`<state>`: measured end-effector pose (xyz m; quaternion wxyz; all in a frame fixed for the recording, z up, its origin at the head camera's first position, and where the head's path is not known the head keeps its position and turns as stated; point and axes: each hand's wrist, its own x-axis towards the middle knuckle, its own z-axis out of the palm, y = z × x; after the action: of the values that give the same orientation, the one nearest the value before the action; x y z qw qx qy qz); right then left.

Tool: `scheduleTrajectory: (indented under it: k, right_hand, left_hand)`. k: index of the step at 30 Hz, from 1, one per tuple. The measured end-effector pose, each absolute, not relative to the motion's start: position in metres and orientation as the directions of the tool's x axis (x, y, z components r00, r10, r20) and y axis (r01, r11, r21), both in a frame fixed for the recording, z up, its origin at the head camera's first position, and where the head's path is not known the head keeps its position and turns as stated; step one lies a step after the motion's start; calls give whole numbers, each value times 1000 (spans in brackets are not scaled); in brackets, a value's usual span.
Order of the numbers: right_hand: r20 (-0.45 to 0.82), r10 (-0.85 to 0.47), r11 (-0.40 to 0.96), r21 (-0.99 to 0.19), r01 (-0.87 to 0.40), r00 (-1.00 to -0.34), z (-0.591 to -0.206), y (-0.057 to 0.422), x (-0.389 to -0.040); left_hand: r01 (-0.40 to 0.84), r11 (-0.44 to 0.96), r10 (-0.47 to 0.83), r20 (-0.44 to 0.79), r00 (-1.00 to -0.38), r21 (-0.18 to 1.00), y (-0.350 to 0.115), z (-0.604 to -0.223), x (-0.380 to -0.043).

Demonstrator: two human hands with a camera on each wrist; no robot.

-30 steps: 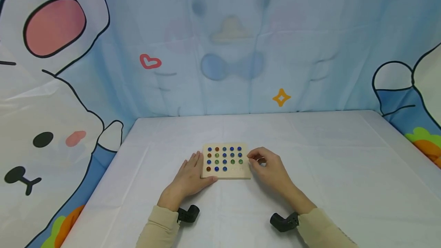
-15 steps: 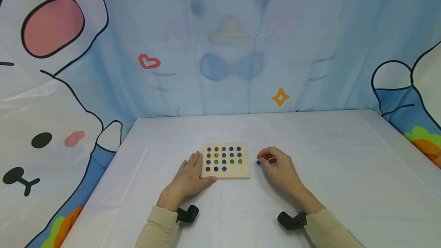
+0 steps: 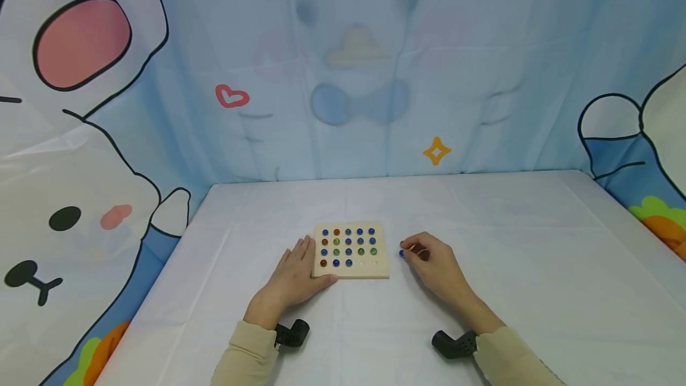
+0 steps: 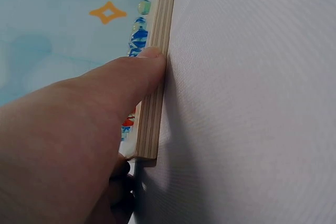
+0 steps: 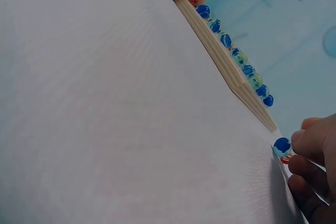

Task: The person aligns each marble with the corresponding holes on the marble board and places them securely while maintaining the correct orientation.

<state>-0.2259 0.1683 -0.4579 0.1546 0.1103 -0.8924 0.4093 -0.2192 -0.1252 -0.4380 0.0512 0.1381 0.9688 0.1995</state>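
Observation:
A pale wooden board [image 3: 355,273] lies on the white table, with rows of blue, green and reddish-brown glass marbles in its hollows. My left hand [image 3: 293,273] braces it, fingers stretched along the left side and thumb [image 4: 149,59] on the front edge. To the right of the board, my right hand [image 3: 431,258] has its fingertips right at a loose blue marble [image 5: 282,146]. A red-and-white marble [image 5: 286,159] sits partly hidden just behind the blue one. I cannot tell whether the fingers pinch either marble.
A white cloth [image 3: 525,243] covers the table. Behind it hangs a light blue printed curtain [image 3: 343,148] with cartoon figures. Black wrist cameras [image 3: 292,333] are worn at both sleeves, low over the cloth.
My right hand has moved right, away from the board's right edge, to the loose marbles, which now show at its fingertips. My left hand stays at the board.

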Motion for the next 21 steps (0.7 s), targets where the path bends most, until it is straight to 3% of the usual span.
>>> scheduleTrajectory:
  k: [21]
  right_hand:
    - [408,-109,652,-659,-375,-907,-464,167,-227]
  left_hand:
    - [241,885,285,-53,-957,399,-126,-439,-219]
